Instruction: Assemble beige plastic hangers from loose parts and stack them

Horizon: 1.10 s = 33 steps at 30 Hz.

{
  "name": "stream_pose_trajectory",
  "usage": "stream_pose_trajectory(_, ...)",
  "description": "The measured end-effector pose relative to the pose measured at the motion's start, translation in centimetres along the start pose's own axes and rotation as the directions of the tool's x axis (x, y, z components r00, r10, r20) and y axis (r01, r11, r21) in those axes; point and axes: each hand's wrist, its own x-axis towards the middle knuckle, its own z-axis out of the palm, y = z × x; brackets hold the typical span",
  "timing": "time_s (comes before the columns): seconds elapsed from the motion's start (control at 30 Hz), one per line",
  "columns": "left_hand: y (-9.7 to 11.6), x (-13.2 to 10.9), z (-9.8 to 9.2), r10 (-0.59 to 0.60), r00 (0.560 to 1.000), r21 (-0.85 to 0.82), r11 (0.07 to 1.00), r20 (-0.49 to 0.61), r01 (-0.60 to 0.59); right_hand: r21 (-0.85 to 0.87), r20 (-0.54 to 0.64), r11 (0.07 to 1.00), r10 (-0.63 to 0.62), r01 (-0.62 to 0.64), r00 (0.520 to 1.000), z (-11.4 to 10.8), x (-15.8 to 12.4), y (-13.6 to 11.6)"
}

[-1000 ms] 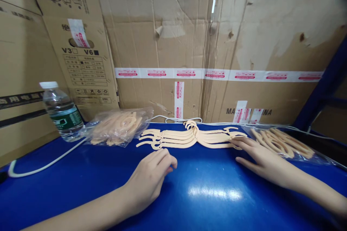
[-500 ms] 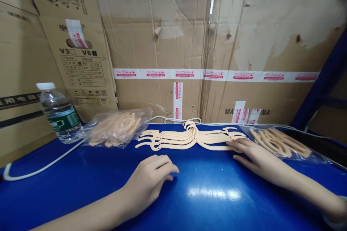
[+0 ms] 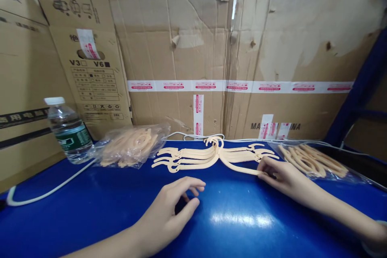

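Several beige hangers (image 3: 196, 154) lie overlapped on the blue table (image 3: 121, 201), their hooks gathered at the middle. My right hand (image 3: 273, 171) pinches the right end of the nearest hanger (image 3: 238, 168), whose arm angles toward me from the others. The tip of that arm is hidden by my fingers. My left hand (image 3: 179, 201) is just in front of the hangers' left half, over the table, holding nothing, with thumb and fingers apart.
A clear bag of beige pieces (image 3: 128, 147) lies at the left beside a water bottle (image 3: 71, 135). Another bag (image 3: 314, 161) lies at the right. Cardboard (image 3: 178, 56) stands along the back, with a white cable (image 3: 39, 198) on the table.
My right hand has closed on the end of the nearest hanger, and that arm has swung toward me. My left hand's thumb and fingers have spread apart. The view has tilted slightly upward.
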Motion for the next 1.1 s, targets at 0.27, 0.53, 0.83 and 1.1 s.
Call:
stream_pose_trajectory(0.27, -1.9, 0.6, 0.2, -0.247, 0.968, -0.222, 0.948, -0.052, 0.23, 0.204, -0.041, 0.978, 0.049, -0.04, 0.998, -1.2, -0.1, 0.5)
stream_pose_trajectory(0.53, -3.2, 1.3, -0.2, -0.477, 0.875, -0.519, 0.769, -0.078, 0.373, 0.301, -0.024, 0.95, 0.094, -0.082, 0.995, -2.3, 0.0, 0.7)
stream_pose_trajectory(0.83, -3.1, 1.1, 0.7, -0.555, 0.811, -0.575, 0.731, -0.186, 0.368, 0.365, 0.09, 0.926, 0.073, -0.101, 0.993, -1.9, -0.3, 1.1)
stream_pose_trajectory(1.1, -1.5, 1.0, 0.3, -0.441, 0.896, -0.503, 0.788, -0.06, 0.354, 0.33, 0.177, 0.934, 0.078, -0.134, 0.981, -1.5, -0.4, 0.0)
